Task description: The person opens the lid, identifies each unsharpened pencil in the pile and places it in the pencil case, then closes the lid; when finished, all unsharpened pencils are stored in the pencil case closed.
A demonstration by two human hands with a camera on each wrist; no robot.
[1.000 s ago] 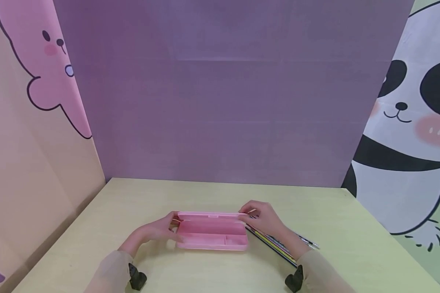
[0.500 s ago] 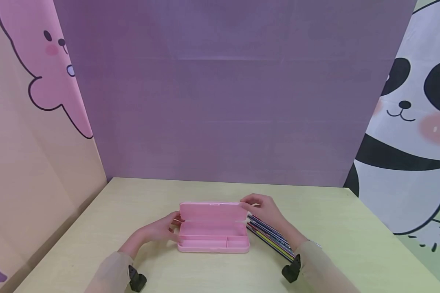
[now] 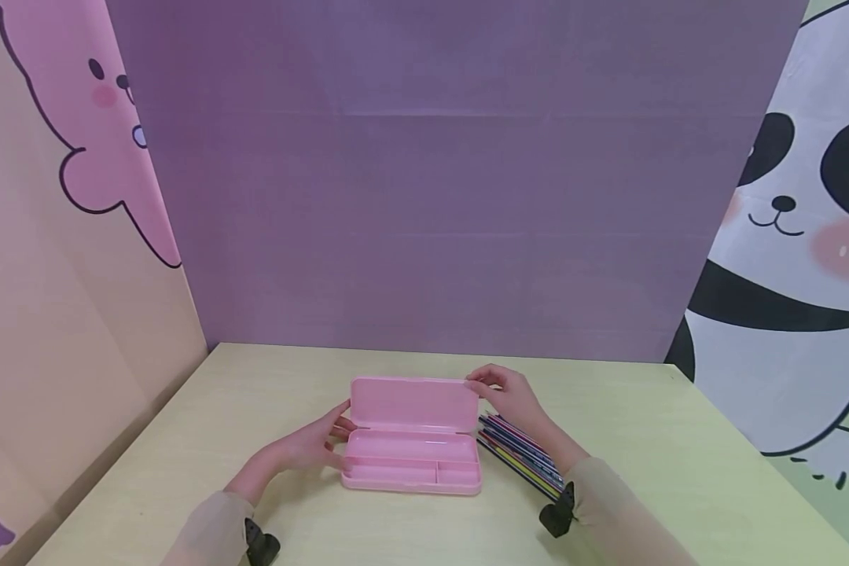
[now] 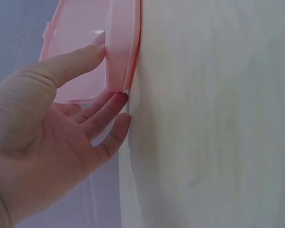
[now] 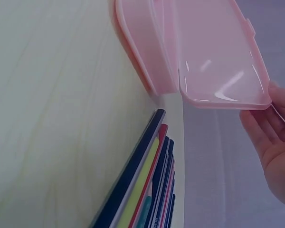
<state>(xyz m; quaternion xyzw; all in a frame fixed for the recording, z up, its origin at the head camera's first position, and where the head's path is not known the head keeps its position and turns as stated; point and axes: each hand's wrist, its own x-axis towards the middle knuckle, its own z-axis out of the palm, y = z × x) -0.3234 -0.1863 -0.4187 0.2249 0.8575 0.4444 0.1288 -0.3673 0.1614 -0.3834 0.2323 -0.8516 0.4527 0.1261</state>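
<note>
A pink plastic pencil case sits on the table with its lid swung up. Inside, low walls split the front part into a long and a short compartment, and no items show in it. My left hand holds the left end; the left wrist view has the thumb on the rim and fingertips by the bottom corner. At the lid's upper right corner, my right hand pinches the edge between thumb and fingers, as the right wrist view also shows. Several pencils lie bunched beside the case, under the right forearm.
The pale wooden table ends at a purple backdrop. A pink cartoon figure is on the left wall and a panda on the right. Each wrist wears a small black camera.
My right hand has raised the lid from tilted low over the case to standing open, moving up and back with it. The left hand keeps its hold on the left end.
</note>
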